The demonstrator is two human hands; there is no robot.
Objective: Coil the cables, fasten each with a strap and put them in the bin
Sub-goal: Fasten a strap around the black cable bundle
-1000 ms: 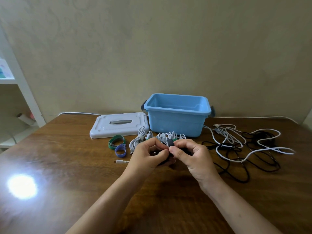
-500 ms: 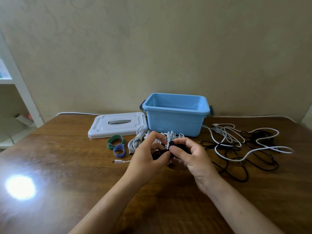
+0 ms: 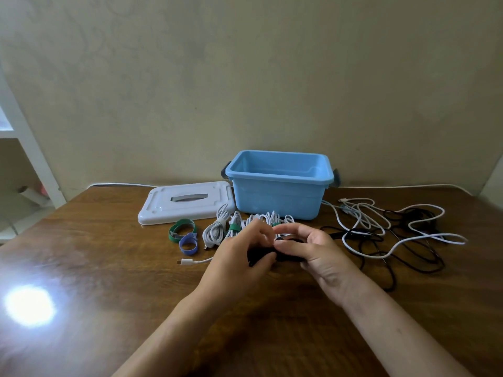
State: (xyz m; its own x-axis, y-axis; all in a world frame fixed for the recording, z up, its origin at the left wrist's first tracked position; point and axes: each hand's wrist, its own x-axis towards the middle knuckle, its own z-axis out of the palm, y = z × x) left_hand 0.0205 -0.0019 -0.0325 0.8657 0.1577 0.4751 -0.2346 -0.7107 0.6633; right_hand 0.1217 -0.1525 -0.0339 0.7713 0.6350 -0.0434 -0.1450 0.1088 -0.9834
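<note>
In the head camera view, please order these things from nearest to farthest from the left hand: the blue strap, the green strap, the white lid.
From the left hand:
1. Blue strap, on the table just left of the hand.
2. Green strap, left and slightly behind the blue one.
3. White lid, farther back, beside the bin.

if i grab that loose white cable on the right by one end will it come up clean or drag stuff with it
Probably floppy: the loose white cable lies in slack, wandering loops on the table, so it should trail rather than lift whole. It crosses over the black cable, so a pull may well drag that along or snag. It looks thin and likely light.
</note>
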